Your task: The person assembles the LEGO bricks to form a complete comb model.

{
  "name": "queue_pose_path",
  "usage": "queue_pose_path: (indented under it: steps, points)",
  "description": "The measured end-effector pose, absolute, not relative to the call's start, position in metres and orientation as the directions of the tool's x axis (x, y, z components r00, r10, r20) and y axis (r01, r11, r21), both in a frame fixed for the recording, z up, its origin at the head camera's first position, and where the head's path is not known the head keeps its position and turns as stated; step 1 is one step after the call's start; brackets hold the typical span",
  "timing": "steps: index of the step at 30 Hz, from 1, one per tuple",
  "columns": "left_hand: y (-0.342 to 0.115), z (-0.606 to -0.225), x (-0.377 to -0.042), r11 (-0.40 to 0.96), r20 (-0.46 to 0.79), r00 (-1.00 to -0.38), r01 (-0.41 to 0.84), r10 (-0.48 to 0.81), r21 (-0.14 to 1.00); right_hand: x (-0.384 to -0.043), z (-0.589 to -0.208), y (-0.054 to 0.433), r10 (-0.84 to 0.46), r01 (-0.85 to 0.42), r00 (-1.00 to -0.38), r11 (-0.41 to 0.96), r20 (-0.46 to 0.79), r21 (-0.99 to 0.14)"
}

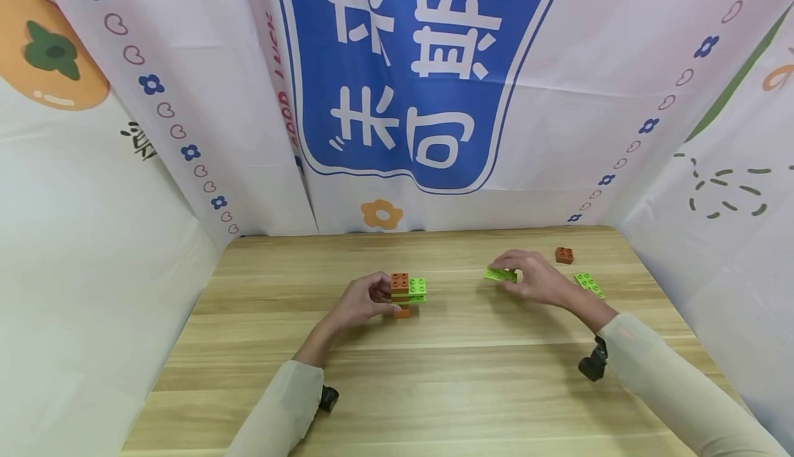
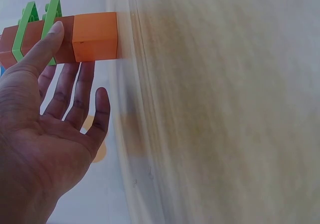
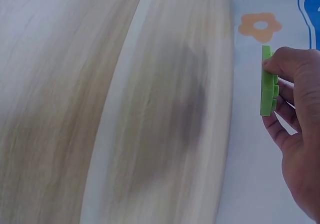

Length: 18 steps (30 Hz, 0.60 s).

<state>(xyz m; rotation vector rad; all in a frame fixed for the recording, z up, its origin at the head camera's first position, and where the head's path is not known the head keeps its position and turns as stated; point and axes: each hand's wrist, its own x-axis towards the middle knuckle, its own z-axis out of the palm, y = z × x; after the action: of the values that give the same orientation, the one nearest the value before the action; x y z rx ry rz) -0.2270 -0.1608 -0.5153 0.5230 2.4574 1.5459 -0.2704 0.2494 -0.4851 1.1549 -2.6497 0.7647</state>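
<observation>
A stack of toy building bricks [image 1: 400, 285] stands upright on the table, brown and orange blocks alternating with two thin green plates that jut out to the right. My left hand [image 1: 362, 300] grips the stack from its left side; in the left wrist view the thumb lies along the front of the bricks [image 2: 95, 36] and fingers reach behind. To the right, my right hand [image 1: 535, 278] pinches a flat green studded plate [image 1: 500, 274] above the table. In the right wrist view that green plate [image 3: 266, 81] sits between thumb and fingers, its studs facing the palm.
A brown brick [image 1: 564, 255] lies near the back right of the wooden table [image 1: 434, 388]. Another flat green plate [image 1: 588, 285] lies close by, beside the right forearm. Printed cloth [image 1: 546, 195] hangs behind the table and at both sides.
</observation>
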Motion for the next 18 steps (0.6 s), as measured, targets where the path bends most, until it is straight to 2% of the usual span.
queue_pose_path:
  steps: [18]
  points:
    - [-0.161,-0.517,-0.227,0.384,0.045,-0.913,0.215,0.406,0.898,-0.258,-0.455,0.211,-0.718,-0.82,-0.569,0.459,0.401,-0.341]
